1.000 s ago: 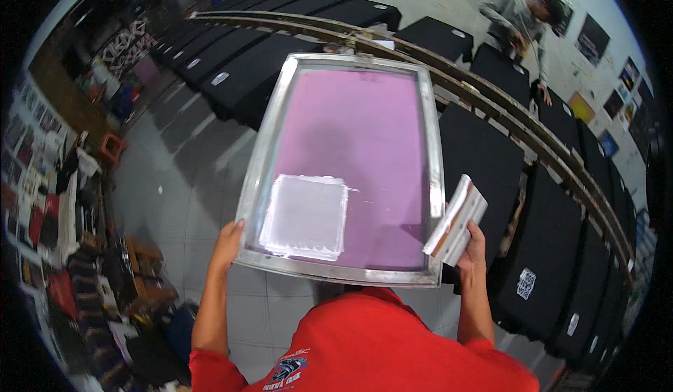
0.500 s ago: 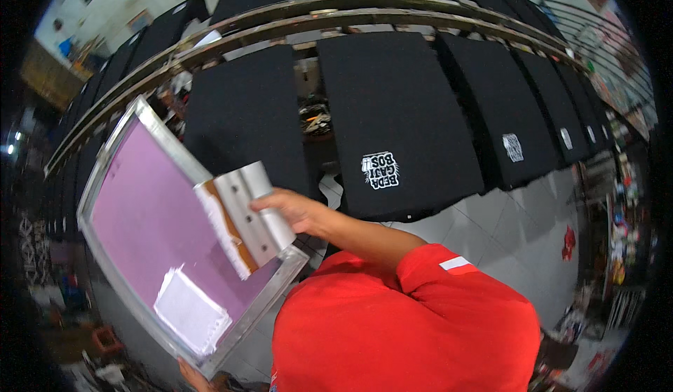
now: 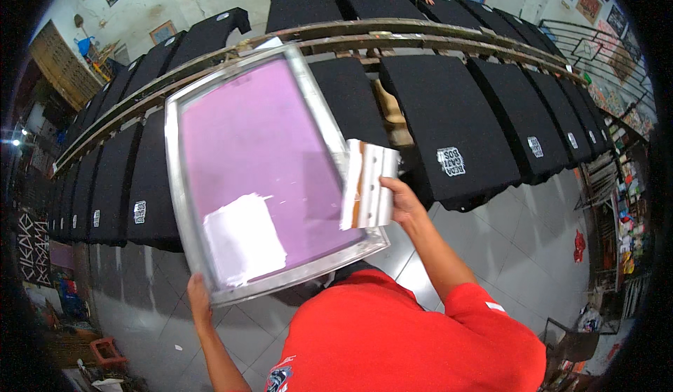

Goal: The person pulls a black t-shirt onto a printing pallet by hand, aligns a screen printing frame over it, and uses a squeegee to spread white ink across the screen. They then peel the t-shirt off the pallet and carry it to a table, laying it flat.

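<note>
Right, left hand (image 3: 197, 295) clamped on near-left corner of the screen frame (image 3: 261, 175), held up over the black shirt boards (image 3: 449, 122). Right hand (image 3: 397, 199) closed round the squeegee (image 3: 369, 185) at frame's right edge, touching it. Frame's long axis running near-left to far, tilted; printed shirt further right.

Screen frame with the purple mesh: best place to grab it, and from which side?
Grip the metal frame on its bare rails, never the purple mesh. Probably best from the near end, one hand per corner, as now: left hand at the near-left corner, right hand by the near-right rail, also holding the squeegee. The frame is wide, flat and tilted, so a spread hold steadies it.
</note>
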Tool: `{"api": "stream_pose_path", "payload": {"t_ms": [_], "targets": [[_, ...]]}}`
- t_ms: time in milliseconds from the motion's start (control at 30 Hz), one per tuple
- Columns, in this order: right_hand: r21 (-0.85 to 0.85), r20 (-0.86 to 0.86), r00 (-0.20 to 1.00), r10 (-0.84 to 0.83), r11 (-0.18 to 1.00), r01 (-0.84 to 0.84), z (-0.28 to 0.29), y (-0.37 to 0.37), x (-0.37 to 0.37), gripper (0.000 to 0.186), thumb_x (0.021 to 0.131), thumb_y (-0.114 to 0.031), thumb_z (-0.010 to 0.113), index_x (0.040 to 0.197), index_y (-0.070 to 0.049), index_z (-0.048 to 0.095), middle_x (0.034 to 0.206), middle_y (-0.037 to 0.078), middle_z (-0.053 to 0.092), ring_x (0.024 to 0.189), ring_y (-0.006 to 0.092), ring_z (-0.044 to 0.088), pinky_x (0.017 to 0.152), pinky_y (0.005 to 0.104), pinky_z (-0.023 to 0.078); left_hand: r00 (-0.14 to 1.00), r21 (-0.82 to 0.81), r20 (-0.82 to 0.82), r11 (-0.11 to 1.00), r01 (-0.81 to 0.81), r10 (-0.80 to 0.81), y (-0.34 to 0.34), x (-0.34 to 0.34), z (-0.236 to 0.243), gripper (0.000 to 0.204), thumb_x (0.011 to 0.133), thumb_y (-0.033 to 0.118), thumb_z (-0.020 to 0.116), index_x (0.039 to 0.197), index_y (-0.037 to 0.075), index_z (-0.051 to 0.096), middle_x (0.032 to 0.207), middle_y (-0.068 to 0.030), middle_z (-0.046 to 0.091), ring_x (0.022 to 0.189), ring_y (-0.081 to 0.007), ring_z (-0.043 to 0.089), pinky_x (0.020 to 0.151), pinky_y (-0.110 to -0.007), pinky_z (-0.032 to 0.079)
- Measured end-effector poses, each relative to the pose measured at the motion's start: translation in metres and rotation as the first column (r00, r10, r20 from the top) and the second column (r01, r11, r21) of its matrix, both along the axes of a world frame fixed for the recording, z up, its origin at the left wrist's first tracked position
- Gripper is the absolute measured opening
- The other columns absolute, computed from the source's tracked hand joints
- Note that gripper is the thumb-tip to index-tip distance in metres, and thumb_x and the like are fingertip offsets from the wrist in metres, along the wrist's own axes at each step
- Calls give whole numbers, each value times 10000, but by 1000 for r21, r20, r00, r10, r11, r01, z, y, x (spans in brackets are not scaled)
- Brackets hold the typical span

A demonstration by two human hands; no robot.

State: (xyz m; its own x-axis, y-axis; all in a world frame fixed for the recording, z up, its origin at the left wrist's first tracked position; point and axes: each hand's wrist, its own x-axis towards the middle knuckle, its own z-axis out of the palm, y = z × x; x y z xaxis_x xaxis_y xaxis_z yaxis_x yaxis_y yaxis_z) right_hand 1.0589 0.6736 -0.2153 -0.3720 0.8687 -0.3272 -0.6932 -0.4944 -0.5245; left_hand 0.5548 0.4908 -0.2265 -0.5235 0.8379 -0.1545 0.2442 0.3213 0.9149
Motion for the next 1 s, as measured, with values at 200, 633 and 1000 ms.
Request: {"api": "stream_pose_path", "payload": {"t_ms": [200,633,1000], "targets": [[3,79,969,-232,973,233,-19,27,43,468,815,-230,602,1203,8,495,1096,168,607,978,287,613,899,445,478,962,97,-22,957,273,-273,131,19,-25,332,958,282,445,912,-23,568,753,8,509,683,-90,444,615,-270,396],[77,80,952,-296,954,290,-71,95,95,479,847,-271,574,1226,0,464,1123,163,588,1006,299,596,902,450,475,951,104,101,954,282,-292,209,68,-70,319,952,271,448,906,-23,562,765,-19,537,717,-100,473,656,-284,407],[65,158,942,-297,955,290,-77,102,102,486,842,-266,563,1241,-6,466,1164,156,574,1056,312,570,930,482,450,939,-61,-195,959,275,-282,220,72,-73,446,932,361,445,983,-65,565,859,-180,606,844,-256,578,775,-383,433]]}}
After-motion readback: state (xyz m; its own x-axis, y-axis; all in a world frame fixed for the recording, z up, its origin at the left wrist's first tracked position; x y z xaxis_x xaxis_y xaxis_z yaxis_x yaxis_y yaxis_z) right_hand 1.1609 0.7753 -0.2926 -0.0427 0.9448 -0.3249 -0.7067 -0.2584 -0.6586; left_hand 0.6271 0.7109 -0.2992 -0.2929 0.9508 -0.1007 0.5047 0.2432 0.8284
